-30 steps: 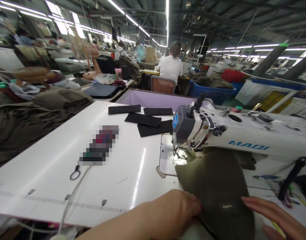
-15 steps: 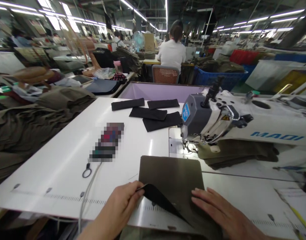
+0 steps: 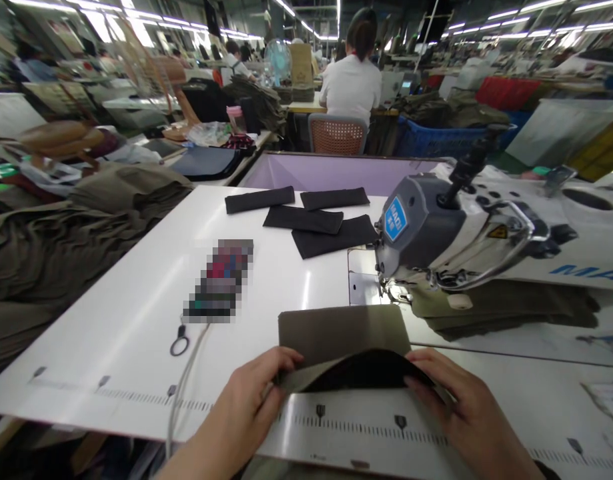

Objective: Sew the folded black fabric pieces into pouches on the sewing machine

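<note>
An olive-green fabric panel [image 3: 341, 328] lies on the white sewing table, its near edge lifted and bowed so that a dark underside shows. My left hand [image 3: 259, 393] pinches the left end of that edge between thumb and fingers. At the right end, my right hand [image 3: 449, 393] grips the same edge, thumb below and fingers on top. Just beyond the panel, to the right, is the sewing machine head [image 3: 421, 227], with its lit needle area close to the panel's far right corner.
Several black fabric pieces [image 3: 303, 220] lie near the table's far edge. A pixelated phone-like object [image 3: 221, 280] with a ring and a white cable [image 3: 186, 373] lies left. More olive fabric [image 3: 511, 310] sits under the machine arm. A person in white [image 3: 351, 87] sits ahead.
My right hand has gone from lying flat on the panel to gripping its near right edge. The near edge is now raised and folded away from me between both hands. The view has shifted slightly.
</note>
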